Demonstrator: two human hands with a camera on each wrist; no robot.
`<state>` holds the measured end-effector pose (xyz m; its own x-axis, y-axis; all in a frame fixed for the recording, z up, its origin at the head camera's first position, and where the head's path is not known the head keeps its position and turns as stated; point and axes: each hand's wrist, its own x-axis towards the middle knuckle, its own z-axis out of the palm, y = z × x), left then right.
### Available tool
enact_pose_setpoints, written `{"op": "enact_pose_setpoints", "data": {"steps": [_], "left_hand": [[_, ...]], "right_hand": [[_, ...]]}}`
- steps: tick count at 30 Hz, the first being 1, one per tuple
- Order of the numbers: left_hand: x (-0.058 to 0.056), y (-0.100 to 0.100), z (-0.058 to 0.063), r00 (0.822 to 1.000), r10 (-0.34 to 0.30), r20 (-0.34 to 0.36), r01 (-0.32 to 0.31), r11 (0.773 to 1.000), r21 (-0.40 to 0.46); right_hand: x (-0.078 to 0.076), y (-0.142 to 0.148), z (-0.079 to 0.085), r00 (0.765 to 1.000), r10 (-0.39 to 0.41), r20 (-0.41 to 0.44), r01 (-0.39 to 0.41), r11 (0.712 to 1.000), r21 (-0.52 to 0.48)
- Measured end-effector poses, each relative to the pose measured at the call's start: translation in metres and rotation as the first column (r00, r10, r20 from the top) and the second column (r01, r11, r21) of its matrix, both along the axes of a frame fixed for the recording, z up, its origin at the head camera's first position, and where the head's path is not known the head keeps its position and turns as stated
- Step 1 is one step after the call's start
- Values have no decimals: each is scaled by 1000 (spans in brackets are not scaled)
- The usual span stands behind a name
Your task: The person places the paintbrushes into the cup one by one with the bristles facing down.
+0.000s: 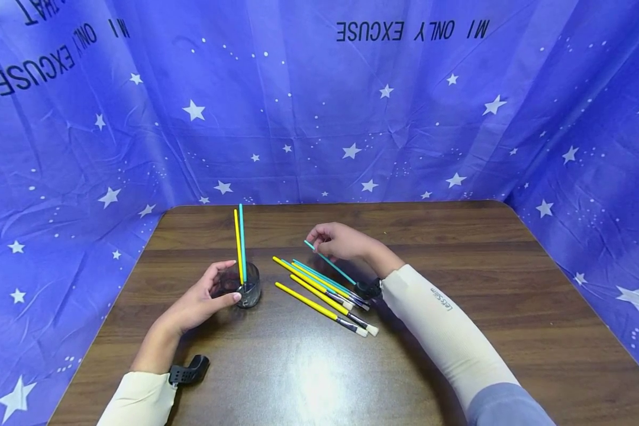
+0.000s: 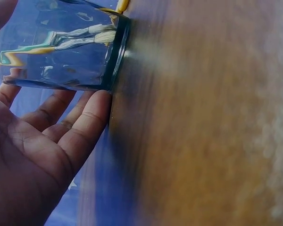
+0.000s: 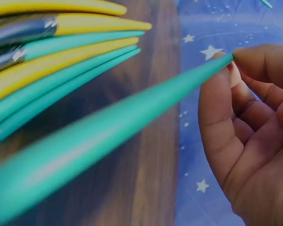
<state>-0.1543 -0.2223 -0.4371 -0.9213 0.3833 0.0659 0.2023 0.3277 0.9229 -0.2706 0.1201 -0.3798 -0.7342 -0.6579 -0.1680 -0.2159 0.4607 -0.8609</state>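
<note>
A clear drinking glass stands on the left part of the table. My left hand holds it, with the thumb at the near side and fingers along the far side. A yellow paintbrush and a teal paintbrush lean in the glass; the left wrist view shows their bristles at its base. Between thumb and fingertip, my right hand pinches another teal paintbrush near the tip of its handle. Its bristle end is hidden by the right wrist in the head view.
Several yellow and teal paintbrushes lie in a loose pile between the hands, bristles toward the near right. The wooden table ends at a blue star-patterned curtain behind and at the sides. Black cameras sit on the wrists.
</note>
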Motion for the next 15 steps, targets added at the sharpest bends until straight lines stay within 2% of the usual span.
{"op": "enact_pose_setpoints", "data": {"steps": [8, 15], "left_hand": [[2, -2, 1, 1000, 12, 6, -12, 1000, -9], [-1, 0, 0, 1000, 4, 14, -4, 1000, 11]], "right_hand": [[1, -14, 11, 997, -51, -66, 44, 993, -110], [1, -21, 12, 989, -140, -37, 125, 955, -268]]}}
